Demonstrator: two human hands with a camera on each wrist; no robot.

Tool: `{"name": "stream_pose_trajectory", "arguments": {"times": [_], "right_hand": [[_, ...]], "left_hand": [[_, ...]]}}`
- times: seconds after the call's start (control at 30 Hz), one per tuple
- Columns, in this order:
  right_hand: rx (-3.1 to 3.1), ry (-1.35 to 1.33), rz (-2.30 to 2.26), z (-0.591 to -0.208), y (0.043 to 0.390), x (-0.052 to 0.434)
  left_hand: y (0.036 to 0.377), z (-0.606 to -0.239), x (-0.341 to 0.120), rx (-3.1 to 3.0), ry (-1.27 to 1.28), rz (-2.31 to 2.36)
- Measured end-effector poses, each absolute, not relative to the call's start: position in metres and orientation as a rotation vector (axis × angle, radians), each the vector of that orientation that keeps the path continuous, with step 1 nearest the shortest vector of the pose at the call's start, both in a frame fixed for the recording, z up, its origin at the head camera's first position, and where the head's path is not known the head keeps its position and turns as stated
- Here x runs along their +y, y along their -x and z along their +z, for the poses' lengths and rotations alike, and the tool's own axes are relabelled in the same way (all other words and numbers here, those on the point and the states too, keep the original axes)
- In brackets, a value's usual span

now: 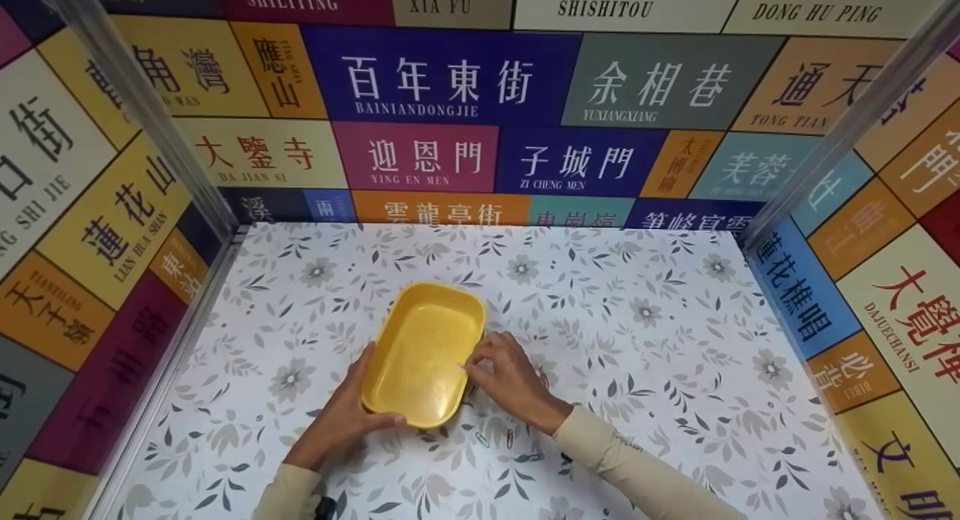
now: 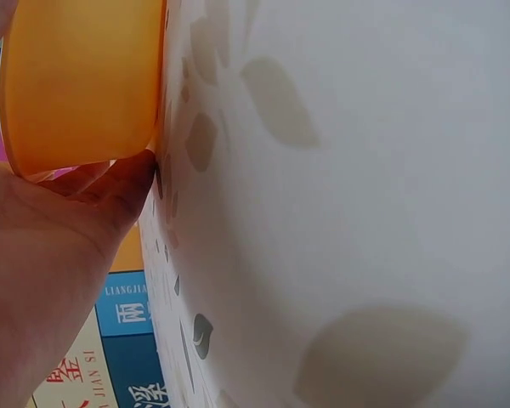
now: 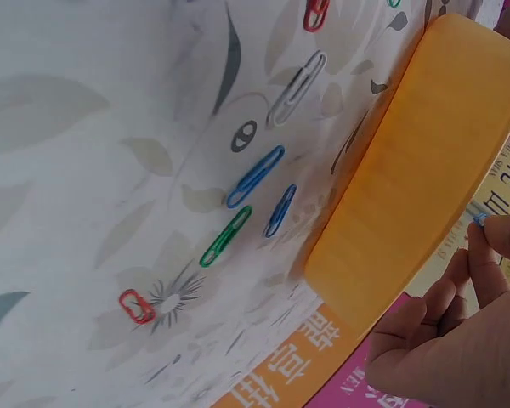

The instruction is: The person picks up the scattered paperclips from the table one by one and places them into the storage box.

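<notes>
The shallow yellow plastic tray with rounded corners [image 1: 422,353] sits left of centre on the floral-patterned white tabletop [image 1: 660,332]; broad bare surface lies beyond it and to its right, while tiled walls printed with coloured street-name panels [image 1: 442,77] close the table on three sides; two pale metal corner posts [image 1: 135,100] stand at the back corners. The left hand [image 1: 341,415] grasps the tray's near-left corner, thumb over the rim and fingers underneath; the right hand [image 1: 510,377] rests just beside the tray's right rim, thumb and forefinger pinching a small paper clip [image 1: 463,368] over the rim.

The head view shows the tray's open, slightly scuffed inside and a few tiny clips [image 1: 495,437] near the right wrist; only the right wrist view makes the loose clips plain: a red paper clip [image 3: 136,306], a green paper clip [image 3: 225,235], two blue paper clips [image 3: 255,176], a white paper clip [image 3: 297,87], all lying flat on the tabletop beside the tray's smooth matt outer wall; it also shows a blue tip held at the fingertips [image 3: 493,234]. The left wrist view shows the tray's translucent underside lifted slightly off the surface at that corner, fingers tucked beneath.
</notes>
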State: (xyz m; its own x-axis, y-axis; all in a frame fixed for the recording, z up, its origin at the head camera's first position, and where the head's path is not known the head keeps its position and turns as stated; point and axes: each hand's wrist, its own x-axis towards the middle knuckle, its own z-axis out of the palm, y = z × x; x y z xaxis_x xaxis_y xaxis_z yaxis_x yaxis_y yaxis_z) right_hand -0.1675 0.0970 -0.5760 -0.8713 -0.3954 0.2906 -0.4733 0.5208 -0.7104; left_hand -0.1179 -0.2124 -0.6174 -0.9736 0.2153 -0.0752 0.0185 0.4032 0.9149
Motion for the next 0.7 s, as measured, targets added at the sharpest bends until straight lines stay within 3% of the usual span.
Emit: {"name": "stream_pose_trajectory", "arguments": {"times": [0.7], "right_hand": [[-2.633, -0.927, 0.976, -0.58, 0.171, 0.072]], "left_hand": [[0.117, -0.618, -0.211, 2.453, -0.185, 1.637]]}}
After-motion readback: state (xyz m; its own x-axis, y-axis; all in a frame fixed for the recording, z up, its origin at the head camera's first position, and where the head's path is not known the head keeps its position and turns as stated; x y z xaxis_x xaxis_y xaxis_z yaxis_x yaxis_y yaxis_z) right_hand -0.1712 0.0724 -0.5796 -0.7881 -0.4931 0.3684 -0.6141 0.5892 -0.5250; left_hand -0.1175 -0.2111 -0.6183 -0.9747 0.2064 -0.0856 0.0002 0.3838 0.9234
